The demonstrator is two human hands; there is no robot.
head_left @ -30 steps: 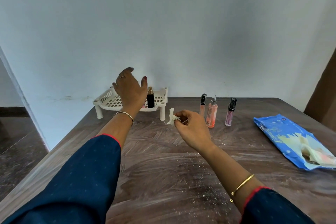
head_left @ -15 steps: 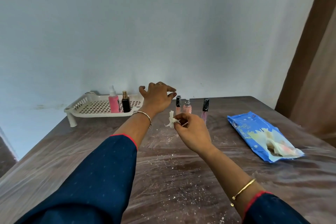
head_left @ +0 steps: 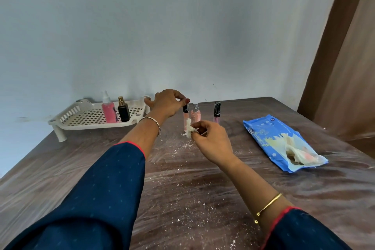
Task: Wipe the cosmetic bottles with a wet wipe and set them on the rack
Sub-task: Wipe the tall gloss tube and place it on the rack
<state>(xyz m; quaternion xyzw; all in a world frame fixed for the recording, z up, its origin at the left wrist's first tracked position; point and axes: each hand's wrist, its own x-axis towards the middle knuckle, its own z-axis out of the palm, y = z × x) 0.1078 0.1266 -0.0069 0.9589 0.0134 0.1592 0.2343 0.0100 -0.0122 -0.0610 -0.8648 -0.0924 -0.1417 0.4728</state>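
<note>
- Head view: left hand (head_left: 167, 103) sits at frame centre, fingertips pinched on the black cap of a slim pale-pink tube (head_left: 185, 119) standing on the table (head_left: 203, 199).
- Right hand (head_left: 211, 142), just below, has its fingers closed on a crumpled wet wipe (head_left: 188, 130) beside the tube's lower body; contact between wipe and tube cannot be confirmed.
- Just right of the tube stand a peach spray bottle (head_left: 195, 115) and a second black-capped tube (head_left: 216, 112), both unwiped by the look of it.
- Rack (head_left: 81, 115), centre left, already carries a pink spray bottle (head_left: 108, 110) and a black perfume bottle (head_left: 123, 110).
- Blue wipe pack (head_left: 282, 144) lies open at right.
- Handling estimate: the tube is light, rigid, narrow-based and easily tipped; smooth plastic turns slippery when damp.
- Hold at the cap or upper body while wiping the barrel. Set it down upright on the rack's perforated floor.
</note>
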